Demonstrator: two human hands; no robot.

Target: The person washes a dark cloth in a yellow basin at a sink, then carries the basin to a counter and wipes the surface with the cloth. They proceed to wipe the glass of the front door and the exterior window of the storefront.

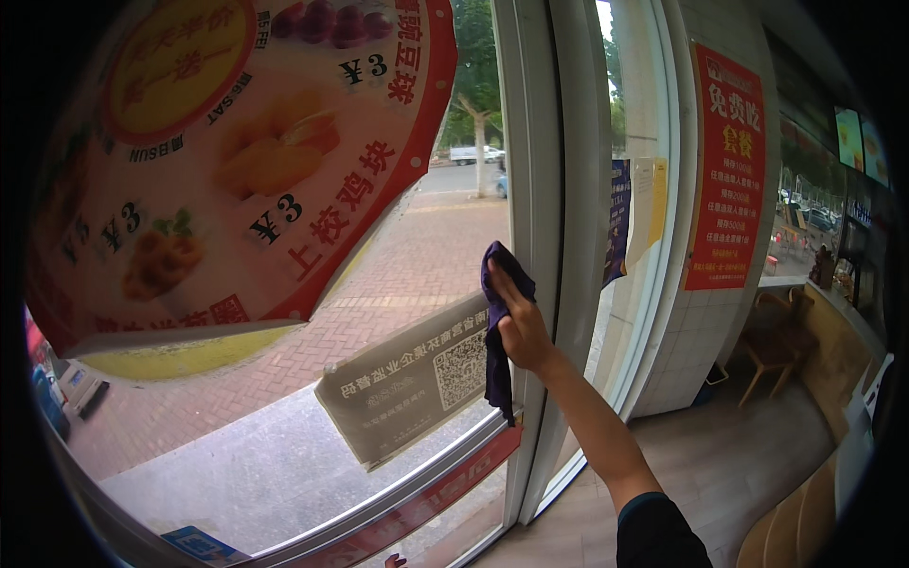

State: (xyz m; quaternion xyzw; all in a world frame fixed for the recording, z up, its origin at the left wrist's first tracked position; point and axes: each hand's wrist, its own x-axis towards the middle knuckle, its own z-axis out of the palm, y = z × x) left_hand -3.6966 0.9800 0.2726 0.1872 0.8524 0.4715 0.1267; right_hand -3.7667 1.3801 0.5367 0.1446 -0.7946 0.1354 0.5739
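Observation:
My right hand (pixel 524 330) presses a dark purple cloth (pixel 500 376) against the right edge of a glass pane, beside the white window frame (pixel 532 213). The cloth hangs down below the fingers and overlaps the right end of a grey paper notice (pixel 398 397) with a printed code, stuck on the glass. Only fingertips of my left hand (pixel 395 561) show at the bottom edge, near the lower pane; whether they hold anything cannot be seen. A large round food poster (pixel 341 142) covers the upper left of the glass.
A red strip (pixel 426 504) crosses the glass low down, with a blue sticker (pixel 202 545) to its left. On the right are a tiled pillar with a red poster (pixel 731 170), a wooden chair (pixel 770 355) and a counter (pixel 838 334). Brick paving and parked vehicles show outside.

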